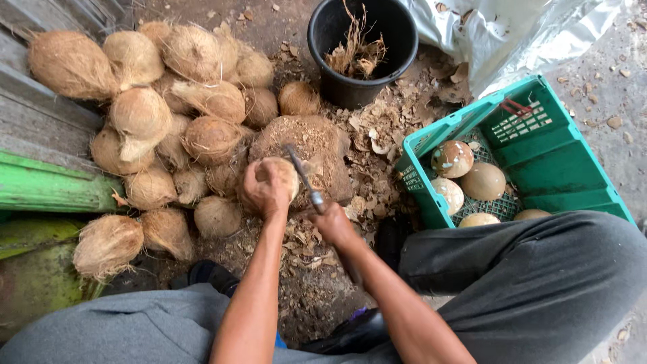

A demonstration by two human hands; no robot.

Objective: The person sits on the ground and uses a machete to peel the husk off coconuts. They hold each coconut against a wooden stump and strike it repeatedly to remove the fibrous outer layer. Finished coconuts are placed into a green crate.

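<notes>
My left hand (pixel 264 191) grips a husked brown coconut (pixel 286 174) and presses it onto a worn wooden chopping block (pixel 323 145). My right hand (pixel 332 222) is closed around the handle of a knife (pixel 303 176), whose dark blade slants up to the left against the right side of the coconut. Both forearms reach forward from my knees, which are in grey trousers.
A pile of fibrous coconuts (pixel 168 114) lies to the left against green boards (pixel 47 185). A black bucket (pixel 362 47) with husk scraps stands behind the block. A green plastic crate (pixel 539 162) at the right holds several peeled coconuts (pixel 482 180). Husk chips litter the ground.
</notes>
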